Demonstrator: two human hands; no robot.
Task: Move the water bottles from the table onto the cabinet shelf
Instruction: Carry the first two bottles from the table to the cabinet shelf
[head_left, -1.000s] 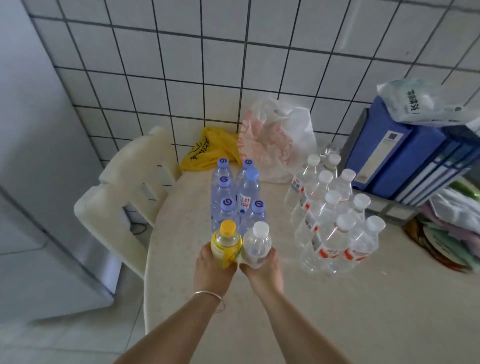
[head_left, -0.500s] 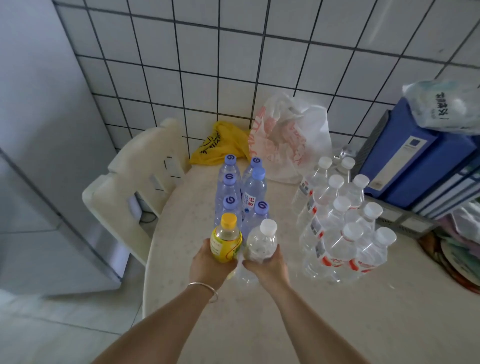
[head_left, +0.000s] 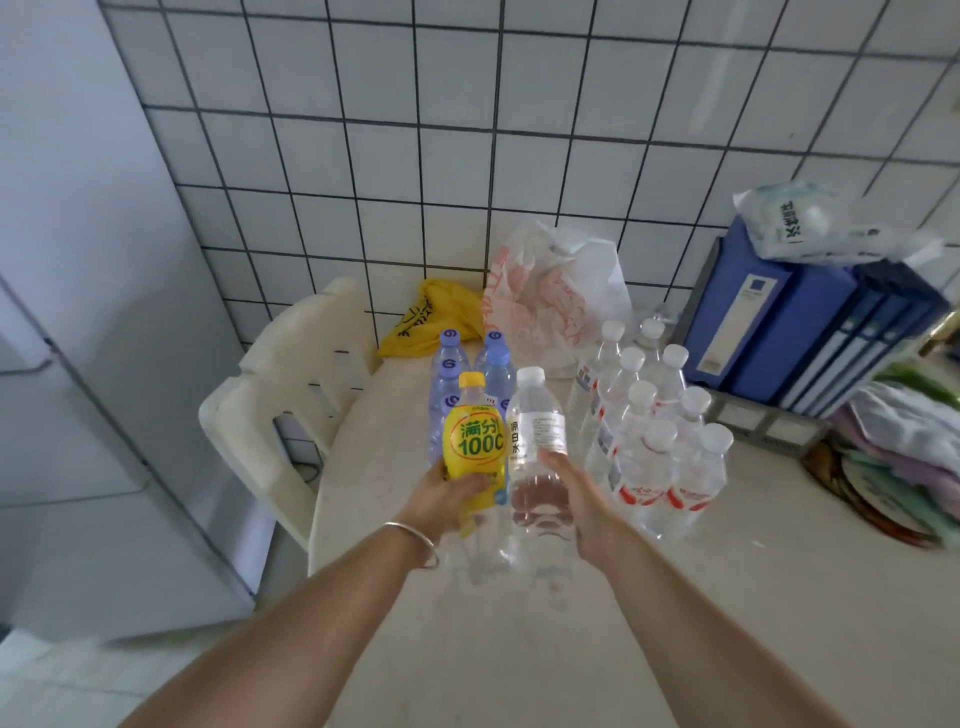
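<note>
My left hand (head_left: 444, 501) grips a yellow-labelled bottle (head_left: 474, 447) with a yellow cap, lifted off the round beige table (head_left: 571, 649). My right hand (head_left: 587, 506) holds a clear white-capped water bottle (head_left: 535, 447) right beside it, also raised. Behind them stand several blue-capped bottles (head_left: 451, 364) in a tight group. To the right stands a cluster of white-capped bottles with red labels (head_left: 654, 441). No cabinet shelf is in view.
A cream plastic chair (head_left: 291, 395) stands at the table's left edge, with a grey cabinet or fridge (head_left: 78, 364) further left. Yellow (head_left: 431, 322) and white-red plastic bags (head_left: 550, 301) lie against the tiled wall. Blue binders (head_left: 789, 332) and stacked cloths (head_left: 904, 452) fill the right side.
Both hands have lifted their bottles up off the table and toward me. The view has tilted upward and pulled back a little.
</note>
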